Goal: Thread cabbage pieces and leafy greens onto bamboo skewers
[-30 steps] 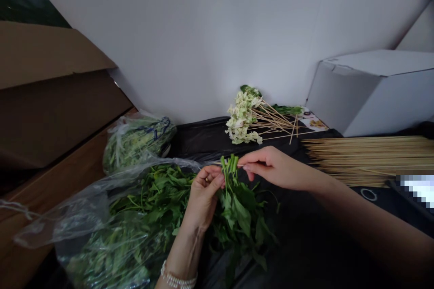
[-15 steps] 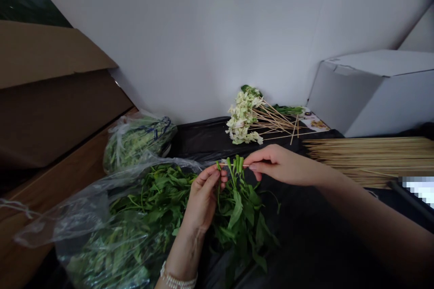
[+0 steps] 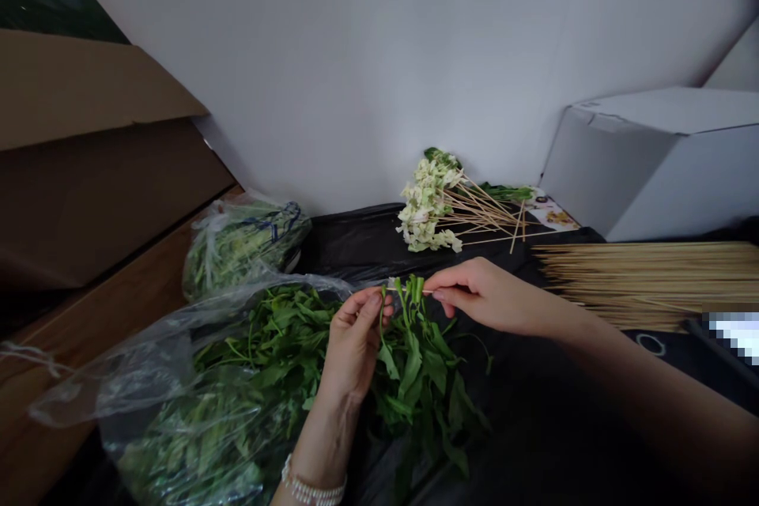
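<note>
My right hand (image 3: 468,292) pinches a thin wooden skewer (image 3: 432,291) that lies level in front of me. Several leafy green stems (image 3: 413,368) hang from the skewer by their upper ends, their leaves drooping onto black plastic. On the left end, the thumb and fingers of my left hand (image 3: 361,332) are closed around a green stem at the skewer. Its tip is partly hidden by those fingers. Beside my left hand lies an open clear plastic bag (image 3: 148,356) with loose leafy greens (image 3: 285,332) in it.
Skewers bearing pale, frilly leaves (image 3: 430,205) lie near the wall. A bundle of bare skewers (image 3: 646,273) is at right, below a white box (image 3: 670,150). Another bag of greens (image 3: 237,245) and a cardboard box (image 3: 88,198) stand left. Black plastic (image 3: 356,233) covers the surface.
The stem at my left fingers has come onto the skewer side, and a leaf now hangs just right of that hand. My right hand stays pinched on the skewer.
</note>
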The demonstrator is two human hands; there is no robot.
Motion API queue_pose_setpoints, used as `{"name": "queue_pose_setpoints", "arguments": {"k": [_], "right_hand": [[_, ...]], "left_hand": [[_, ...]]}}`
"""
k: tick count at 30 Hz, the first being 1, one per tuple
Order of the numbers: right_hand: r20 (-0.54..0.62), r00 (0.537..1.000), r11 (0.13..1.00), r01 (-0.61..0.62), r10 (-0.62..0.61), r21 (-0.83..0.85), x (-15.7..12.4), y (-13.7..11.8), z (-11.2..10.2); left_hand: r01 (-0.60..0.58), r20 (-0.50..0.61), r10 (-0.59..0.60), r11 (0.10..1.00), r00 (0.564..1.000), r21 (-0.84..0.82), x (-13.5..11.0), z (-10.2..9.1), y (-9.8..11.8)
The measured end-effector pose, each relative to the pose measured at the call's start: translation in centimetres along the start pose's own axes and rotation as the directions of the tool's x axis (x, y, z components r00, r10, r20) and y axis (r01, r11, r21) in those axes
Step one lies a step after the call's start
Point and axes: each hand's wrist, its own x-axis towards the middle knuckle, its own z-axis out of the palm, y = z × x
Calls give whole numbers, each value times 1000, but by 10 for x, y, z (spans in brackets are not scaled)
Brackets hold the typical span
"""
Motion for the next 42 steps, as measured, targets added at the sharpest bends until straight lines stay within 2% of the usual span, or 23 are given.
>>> {"name": "queue_pose_setpoints", "arguments": {"k": [7, 14, 26, 35, 42], "right_hand": [[-16, 1000, 1000, 0, -1, -16, 0, 1, -2], [-1, 1000, 1000, 10, -10, -18, 1, 1, 1], [-9, 1000, 1000, 21, -21, -21, 1, 3, 6], [-16, 1000, 1000, 8, -9, -6, 0, 2, 8], [-28, 999, 1000, 14, -15, -17, 0, 1, 10]], "left_hand": [[-28, -20, 27, 1000, 999, -11, 3, -5, -2], [-6, -81, 2, 998, 997, -58, 5, -4, 0], [-11, -64, 8, 999, 998, -47, 4, -3, 0], [-32, -91, 29, 999, 995, -38, 7, -3, -3], [-72, -87, 70, 997, 994, -18, 6, -4, -3]]}}
